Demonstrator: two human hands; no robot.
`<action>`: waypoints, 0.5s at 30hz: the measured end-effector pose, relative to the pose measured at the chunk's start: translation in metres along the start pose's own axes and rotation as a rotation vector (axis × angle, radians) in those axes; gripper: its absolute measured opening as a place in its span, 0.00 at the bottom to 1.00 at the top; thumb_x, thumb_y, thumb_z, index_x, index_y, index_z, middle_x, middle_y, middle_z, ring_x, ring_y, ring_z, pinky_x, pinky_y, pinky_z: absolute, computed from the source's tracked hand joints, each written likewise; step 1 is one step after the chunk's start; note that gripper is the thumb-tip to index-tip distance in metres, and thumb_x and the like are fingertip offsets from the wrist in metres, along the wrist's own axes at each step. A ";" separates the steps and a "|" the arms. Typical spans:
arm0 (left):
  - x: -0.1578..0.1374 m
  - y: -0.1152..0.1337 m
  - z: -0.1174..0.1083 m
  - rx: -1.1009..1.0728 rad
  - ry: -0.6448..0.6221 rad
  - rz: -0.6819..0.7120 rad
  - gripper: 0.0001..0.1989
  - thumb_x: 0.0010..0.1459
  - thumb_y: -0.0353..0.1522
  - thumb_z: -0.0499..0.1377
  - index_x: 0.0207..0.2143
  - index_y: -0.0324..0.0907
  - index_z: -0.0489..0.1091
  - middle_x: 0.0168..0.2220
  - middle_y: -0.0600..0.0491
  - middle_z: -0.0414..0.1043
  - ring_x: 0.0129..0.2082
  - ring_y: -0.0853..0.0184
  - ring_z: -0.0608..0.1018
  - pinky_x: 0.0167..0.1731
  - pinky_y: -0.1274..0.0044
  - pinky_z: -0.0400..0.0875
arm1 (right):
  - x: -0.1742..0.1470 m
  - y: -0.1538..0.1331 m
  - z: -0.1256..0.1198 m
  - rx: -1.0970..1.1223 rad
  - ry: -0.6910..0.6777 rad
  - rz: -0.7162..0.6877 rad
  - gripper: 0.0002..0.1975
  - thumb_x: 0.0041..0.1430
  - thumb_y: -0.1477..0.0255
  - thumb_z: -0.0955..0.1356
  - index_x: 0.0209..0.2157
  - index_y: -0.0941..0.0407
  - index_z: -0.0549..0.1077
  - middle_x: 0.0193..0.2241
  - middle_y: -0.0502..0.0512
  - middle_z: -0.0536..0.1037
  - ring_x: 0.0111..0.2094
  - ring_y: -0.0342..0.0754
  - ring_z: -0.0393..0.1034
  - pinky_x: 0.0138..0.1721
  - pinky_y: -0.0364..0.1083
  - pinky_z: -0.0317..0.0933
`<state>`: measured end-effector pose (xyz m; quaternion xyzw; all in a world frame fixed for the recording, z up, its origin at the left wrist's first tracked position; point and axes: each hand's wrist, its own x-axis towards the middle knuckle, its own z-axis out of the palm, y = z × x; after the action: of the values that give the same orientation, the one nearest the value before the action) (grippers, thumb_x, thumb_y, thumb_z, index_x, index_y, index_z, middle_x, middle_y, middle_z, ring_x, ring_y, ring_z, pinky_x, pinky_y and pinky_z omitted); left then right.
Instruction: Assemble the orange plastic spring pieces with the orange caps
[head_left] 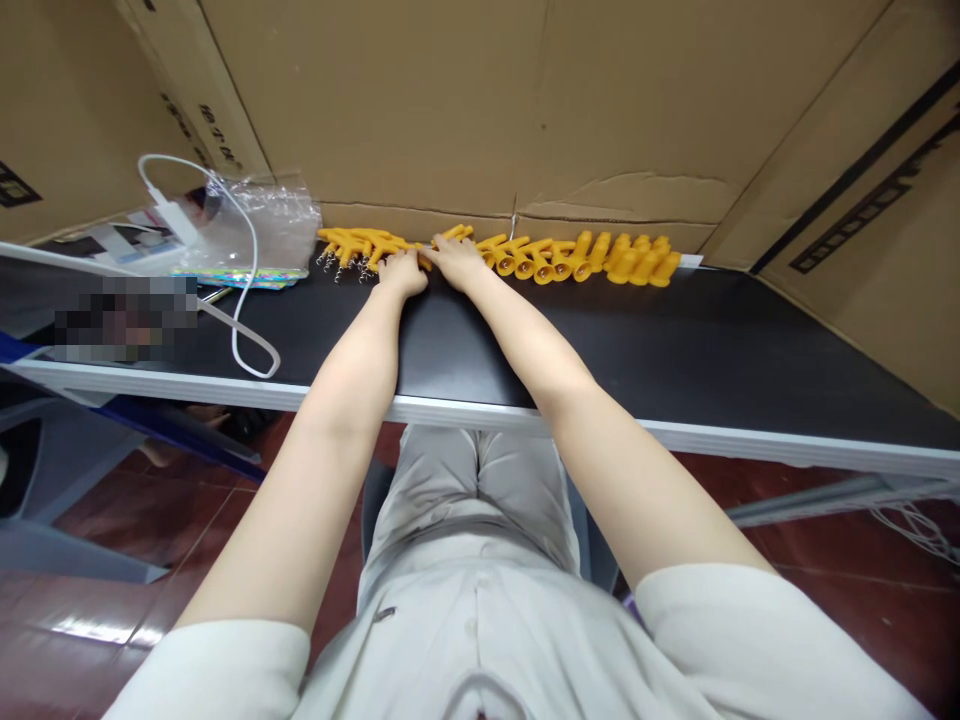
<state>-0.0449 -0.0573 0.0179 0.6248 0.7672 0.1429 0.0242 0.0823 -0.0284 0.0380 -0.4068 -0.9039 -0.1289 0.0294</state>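
Observation:
Along the back of the black table lies a row of yellow plastic pieces. On the left is a pile of yellow corkscrews (367,243) with branching handles and silver metal spirals. My left hand (405,272) rests at the right end of this pile, fingers spread against the pieces. Beside it, my right hand (457,262) is stretched out flat with its fingers over a yellow piece (459,232). Flared yellow bell-shaped pieces (544,262) lie tilted to its right, their openings facing me. Farther right stand upright yellow pieces (637,262), packed close together. My fingertips are partly hidden among the parts.
Cardboard walls (465,100) close off the back and sides. At left are a clear plastic bag (281,215), a white cable (255,260) with a plug, and colourful flat packets (289,280). The table's metal front edge (465,412) runs under my forearms.

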 end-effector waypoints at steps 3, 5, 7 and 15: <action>0.001 0.000 0.001 0.007 0.012 -0.009 0.36 0.68 0.30 0.53 0.77 0.30 0.67 0.77 0.33 0.67 0.78 0.46 0.69 0.79 0.60 0.59 | 0.001 0.000 0.004 -0.014 0.013 0.010 0.35 0.77 0.82 0.52 0.80 0.69 0.62 0.75 0.78 0.68 0.77 0.69 0.65 0.76 0.66 0.57; 0.001 0.000 0.001 0.009 0.020 -0.012 0.34 0.69 0.30 0.54 0.75 0.30 0.69 0.76 0.32 0.68 0.77 0.45 0.70 0.79 0.59 0.61 | 0.002 0.001 0.005 0.005 -0.005 0.037 0.35 0.76 0.80 0.56 0.80 0.70 0.60 0.77 0.78 0.65 0.78 0.70 0.62 0.79 0.70 0.51; 0.000 0.000 0.000 -0.002 0.034 -0.030 0.34 0.69 0.30 0.56 0.75 0.30 0.69 0.75 0.32 0.70 0.77 0.44 0.71 0.78 0.58 0.62 | 0.003 0.002 0.006 0.039 -0.040 0.064 0.35 0.77 0.76 0.58 0.81 0.67 0.59 0.80 0.77 0.62 0.81 0.70 0.57 0.80 0.75 0.45; -0.006 0.000 -0.007 -0.025 0.055 -0.074 0.31 0.71 0.26 0.58 0.74 0.29 0.69 0.73 0.32 0.73 0.76 0.46 0.72 0.78 0.60 0.66 | 0.011 -0.007 0.017 0.036 -0.015 0.227 0.40 0.73 0.80 0.54 0.84 0.58 0.57 0.80 0.75 0.62 0.82 0.68 0.57 0.79 0.78 0.46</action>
<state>-0.0456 -0.0643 0.0237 0.5914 0.7883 0.1687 0.0163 0.0712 -0.0205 0.0222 -0.5070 -0.8543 -0.1055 0.0444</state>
